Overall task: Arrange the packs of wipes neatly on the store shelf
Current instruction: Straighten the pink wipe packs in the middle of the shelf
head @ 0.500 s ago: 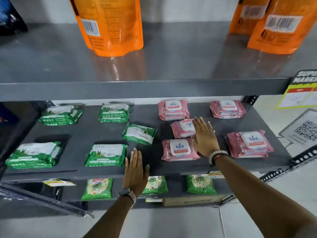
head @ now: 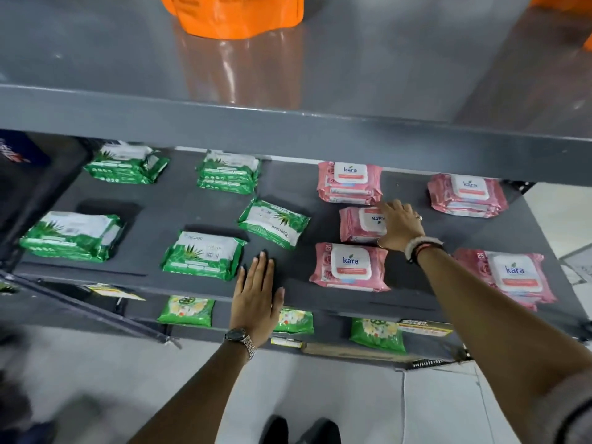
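Right hand (head: 398,226) lies flat, fingers apart, on middle pink wipes pack (head: 360,224), mid-shelf (head: 179,206) btwn two pink packs; left hand (head: 256,298) open at shelf edge; risk: careless push may knock adjacent packs askew.

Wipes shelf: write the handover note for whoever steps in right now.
Left hand: open, flat on the shelf front edge, holding nothing.
Right hand: open, laid on the middle pink Kara pack, which sits turned with its label upside down.
Done: four pink stacks and four green stacks sit roughly in rows.
Left: turn that pink pack and join it to a stack; straighten the skewed green Origami pack lying between the green rows.
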Demonstrator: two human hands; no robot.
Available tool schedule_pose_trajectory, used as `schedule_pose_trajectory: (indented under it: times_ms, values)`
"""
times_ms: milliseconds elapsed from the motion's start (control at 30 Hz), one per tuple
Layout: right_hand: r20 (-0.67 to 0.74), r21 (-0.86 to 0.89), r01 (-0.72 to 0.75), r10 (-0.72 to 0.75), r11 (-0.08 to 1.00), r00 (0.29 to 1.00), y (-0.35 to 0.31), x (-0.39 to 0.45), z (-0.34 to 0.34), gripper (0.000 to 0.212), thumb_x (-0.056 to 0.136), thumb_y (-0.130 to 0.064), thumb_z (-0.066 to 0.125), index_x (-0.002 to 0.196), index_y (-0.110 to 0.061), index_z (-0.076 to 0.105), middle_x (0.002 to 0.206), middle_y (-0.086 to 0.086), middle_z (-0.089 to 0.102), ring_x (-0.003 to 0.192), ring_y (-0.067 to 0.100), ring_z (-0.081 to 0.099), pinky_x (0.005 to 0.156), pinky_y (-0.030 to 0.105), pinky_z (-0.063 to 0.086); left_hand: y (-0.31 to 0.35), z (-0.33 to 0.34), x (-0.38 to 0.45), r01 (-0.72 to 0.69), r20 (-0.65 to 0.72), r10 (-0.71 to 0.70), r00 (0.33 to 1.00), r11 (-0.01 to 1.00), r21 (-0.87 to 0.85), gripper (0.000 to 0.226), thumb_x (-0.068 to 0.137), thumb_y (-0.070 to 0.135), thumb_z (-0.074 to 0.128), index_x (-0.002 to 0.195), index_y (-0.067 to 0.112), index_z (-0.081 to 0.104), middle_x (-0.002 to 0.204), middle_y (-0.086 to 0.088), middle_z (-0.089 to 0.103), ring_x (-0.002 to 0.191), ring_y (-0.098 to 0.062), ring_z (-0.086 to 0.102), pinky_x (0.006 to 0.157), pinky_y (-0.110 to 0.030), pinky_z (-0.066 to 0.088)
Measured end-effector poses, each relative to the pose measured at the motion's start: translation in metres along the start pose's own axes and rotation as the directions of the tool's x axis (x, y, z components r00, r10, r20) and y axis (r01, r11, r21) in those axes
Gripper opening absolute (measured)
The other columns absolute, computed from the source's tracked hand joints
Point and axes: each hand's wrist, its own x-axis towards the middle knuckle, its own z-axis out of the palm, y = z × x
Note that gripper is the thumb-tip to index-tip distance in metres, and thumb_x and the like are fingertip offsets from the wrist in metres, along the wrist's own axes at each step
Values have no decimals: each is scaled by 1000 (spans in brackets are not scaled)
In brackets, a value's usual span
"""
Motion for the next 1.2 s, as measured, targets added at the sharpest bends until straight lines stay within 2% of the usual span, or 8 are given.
schedule_pose_trajectory:
  times_ms: [100, 267, 400, 667, 900, 1000, 1133, 1200]
  values:
    - [-10, -11, -2, 2, 1000, 1000, 0, -1, -3, 84, 63, -14, 76, 137, -17, 37, 127, 15, 46, 122, 35, 39, 104, 48, 37, 1, 1, 1, 0, 8, 0, 1000, 1000, -6, 57, 96, 37, 25, 143, 5, 29, 151, -13, 25, 139, -27, 22, 111, -48, 17]
    - [-127, 111, -15, 29, 994, 991, 2, -19, -10, 80, 59, -18, 80, 131, -15, 44, 124, 11, 48, 118, 32, 41, 99, 46, 41, 0, 1, -1, 7, 1, -7, 1000, 999, -34, 58, 95, 37, 26, 144, 7, 25, 152, -12, 22, 140, -25, 19, 112, -47, 16]
    - [-218, 198, 77, -33, 977, 975, -8, -45, -17, 79, 58, -22, 82, 129, -15, 46, 121, 9, 49, 113, 29, 43, 94, 44, 43, 0, 0, -1, -1, -2, 1, 1000, 998, -61, 58, 95, 38, 26, 144, 6, 27, 152, -13, 23, 139, -26, 20, 113, -47, 16]
    - [-107, 82, 208, -199, 975, 974, -42, -80, -8, 77, 62, -32, 80, 130, -18, 45, 123, 8, 49, 115, 26, 44, 101, 42, 42, -2, -1, -1, -14, 11, 14, 1000, 998, -54, 59, 94, 39, 25, 144, 6, 26, 152, -14, 23, 139, -27, 21, 113, -45, 12]
    - [73, 160, 288, -302, 944, 950, -44, -76, -19, 96, 70, -34, 77, 146, -17, 21, 147, 8, 35, 136, 29, 32, 115, 48, 20, -3, 0, 0, 9, 43, -8, 999, 999, -32, 62, 93, 40, 23, 144, 6, 24, 152, -14, 22, 140, -27, 18, 114, -46, 13]
    - [67, 183, 237, -253, 954, 965, -47, -76, -20, 91, 71, -37, 75, 145, -20, 24, 147, 4, 41, 132, 27, 41, 110, 51, 34, -4, 0, 0, 5, 54, -4, 999, 1000, -26, 63, 93, 41, 20, 145, 6, 21, 153, -14, 19, 140, -26, 16, 114, -46, 11]
    - [-10, 167, 69, -68, 984, 998, -55, -78, -17, 91, 67, -60, 70, 137, -16, 32, 134, 8, 49, 120, 30, 53, 94, 46, 46, -3, -2, 1, 0, 54, 1, 999, 999, -32, 65, 92, 43, 17, 145, 5, 21, 153, -15, 18, 140, -26, 15, 114, -45, 8]
    - [-17, 195, -43, 48, 980, 999, -62, -80, -15, 96, 68, -70, 63, 137, -12, 29, 133, 12, 46, 117, 34, 54, 89, 44, 49, -3, -2, 1, -8, 52, 10, 999, 999, -36, 66, 92, 44, 16, 145, 5, 20, 153, -14, 17, 141, -26, 14, 114, -44, 7]
